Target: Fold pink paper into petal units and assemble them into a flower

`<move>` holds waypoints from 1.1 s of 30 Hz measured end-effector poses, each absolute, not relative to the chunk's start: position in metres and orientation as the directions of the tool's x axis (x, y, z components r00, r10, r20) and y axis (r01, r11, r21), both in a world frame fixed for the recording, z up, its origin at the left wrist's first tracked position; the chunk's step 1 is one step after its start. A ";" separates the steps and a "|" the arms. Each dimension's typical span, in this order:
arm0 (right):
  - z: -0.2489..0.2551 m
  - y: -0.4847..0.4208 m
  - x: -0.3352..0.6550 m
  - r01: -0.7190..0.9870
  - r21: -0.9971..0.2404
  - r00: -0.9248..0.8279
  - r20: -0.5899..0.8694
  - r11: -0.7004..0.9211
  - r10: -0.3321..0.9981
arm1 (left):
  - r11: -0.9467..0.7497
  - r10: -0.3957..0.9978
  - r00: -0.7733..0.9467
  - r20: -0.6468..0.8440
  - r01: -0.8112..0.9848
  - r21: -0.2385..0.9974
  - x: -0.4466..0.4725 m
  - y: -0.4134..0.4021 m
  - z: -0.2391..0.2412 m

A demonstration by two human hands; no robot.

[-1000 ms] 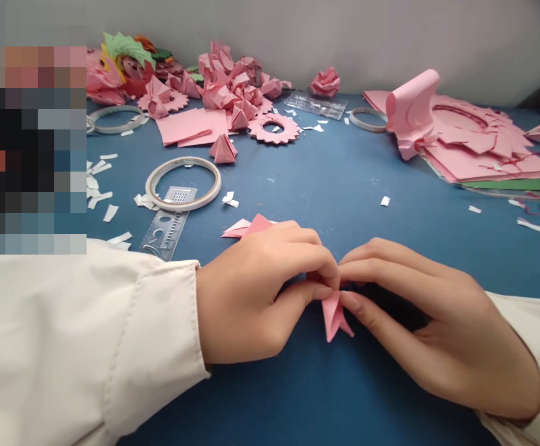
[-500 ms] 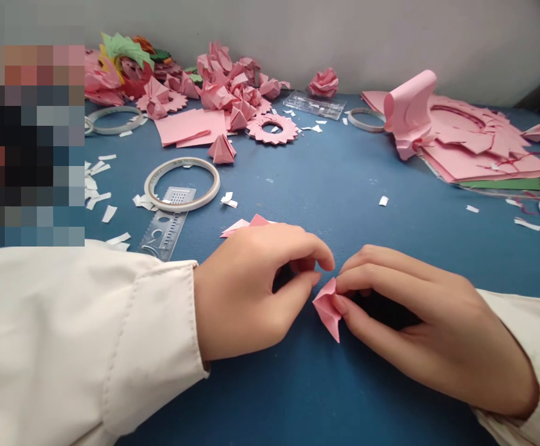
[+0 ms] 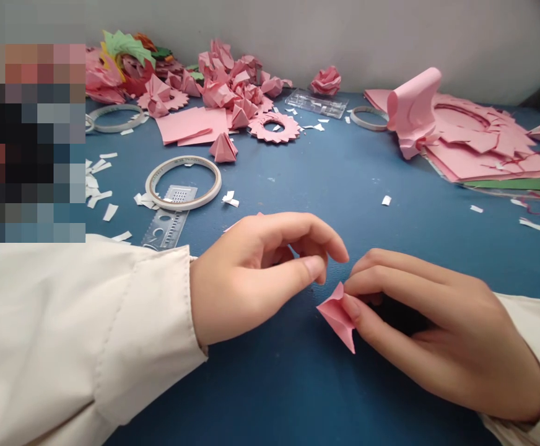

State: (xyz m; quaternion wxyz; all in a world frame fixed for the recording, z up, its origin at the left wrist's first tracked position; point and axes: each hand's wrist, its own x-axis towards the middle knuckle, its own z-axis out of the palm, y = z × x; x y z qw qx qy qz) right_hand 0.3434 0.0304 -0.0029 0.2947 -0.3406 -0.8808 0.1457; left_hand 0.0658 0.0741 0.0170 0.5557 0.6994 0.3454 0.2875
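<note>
Between the thumb and fingers of my right hand (image 3: 428, 328) is a small folded piece of pink paper (image 3: 339, 319), its pointed ends sticking out to the left. My left hand (image 3: 261, 279) hovers just up and left of it, apart from it. Its fingers are loosely curled, with a gap between index finger and thumb and nothing seen in them. Behind the left hand's knuckles a bit of other pink paper (image 3: 259, 215) peeks out, mostly hidden.
A tape roll (image 3: 152, 186) overlaps a clear plastic ruler (image 3: 165, 229) on the blue table (image 3: 298, 396). Pink folded flowers (image 3: 230, 93), a paper ring (image 3: 293, 133) and a folded pink cone (image 3: 223, 148) lie farther back. Pink sheets (image 3: 493, 158) are stacked right. White scraps (image 3: 109, 212) are scattered about.
My left hand has lifted slightly, its fingers reaching farther right and its thumb apart from the pink paper. My right hand has shifted slightly right and down, still holding the piece.
</note>
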 end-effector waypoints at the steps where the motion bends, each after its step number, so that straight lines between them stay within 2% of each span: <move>1: -0.003 0.030 0.344 0.512 -0.454 -0.598 0.421 0.730 0.682 | -0.138 0.799 0.602 0.012 0.164 0.977 0.065 0.075 0.018; 25: -0.007 0.027 0.344 0.524 -0.458 -0.576 0.431 0.718 0.695 | -0.251 0.822 0.563 0.081 0.231 0.940 0.067 0.077 0.016; 33: -0.009 0.026 0.342 0.523 -0.465 -0.550 0.456 0.715 0.699 | -0.228 0.817 0.569 0.094 0.168 0.959 0.068 0.077 0.012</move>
